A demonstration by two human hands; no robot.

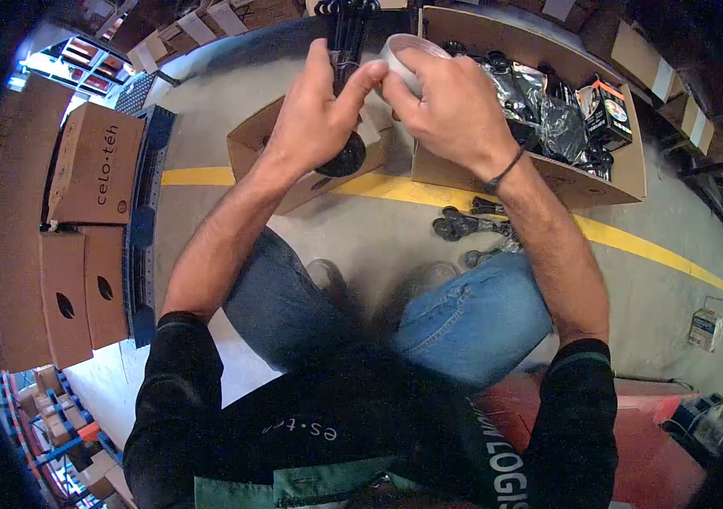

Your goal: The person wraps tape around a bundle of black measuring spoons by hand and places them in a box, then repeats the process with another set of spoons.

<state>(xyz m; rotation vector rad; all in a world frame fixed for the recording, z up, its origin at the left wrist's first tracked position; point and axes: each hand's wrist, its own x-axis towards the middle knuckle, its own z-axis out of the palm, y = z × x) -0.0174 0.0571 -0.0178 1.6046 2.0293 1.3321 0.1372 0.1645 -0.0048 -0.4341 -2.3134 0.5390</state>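
My left hand (315,119) is closed around a bundle of black rods (350,34), which stick up above its fingers. A round black end (346,157) shows below that hand. In my right hand (455,106) is a roll of whitish tape (404,53), gripped between thumb and fingers. The left thumb points toward the roll, close to the right fingertips. Both hands are raised in front of an open cardboard box (616,191) that holds black parts in clear bags and a black printed box (606,114).
A smaller cardboard box (247,144) stands behind my left forearm. More black parts (463,225) lie on the floor beside the yellow line (633,248). Stacked cartons (94,170) are at the left, and a small carton (706,329) sits at the right.
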